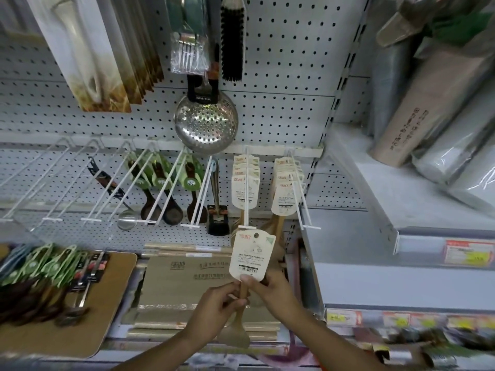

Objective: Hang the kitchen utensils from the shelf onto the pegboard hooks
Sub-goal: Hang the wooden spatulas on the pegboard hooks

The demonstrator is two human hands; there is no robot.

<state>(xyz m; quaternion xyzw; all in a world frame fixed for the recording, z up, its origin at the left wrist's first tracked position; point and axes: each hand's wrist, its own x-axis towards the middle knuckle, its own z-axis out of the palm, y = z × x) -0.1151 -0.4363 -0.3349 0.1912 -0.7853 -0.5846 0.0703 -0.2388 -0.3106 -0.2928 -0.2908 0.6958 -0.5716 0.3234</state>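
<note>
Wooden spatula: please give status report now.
Left hand and right hand both grip wooden spatula. Card tag just below hook tip, not yet hung. Nothing blocking.

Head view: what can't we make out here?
- Head view, card tag on the wooden spatula: print too small to read.
- Head view, spatula handle: covered by the left hand and right hand.
- Head view, price labels on the right shelf edge: blurred.
- Head view, utensil pile at left: cut off by the frame edge.
</note>
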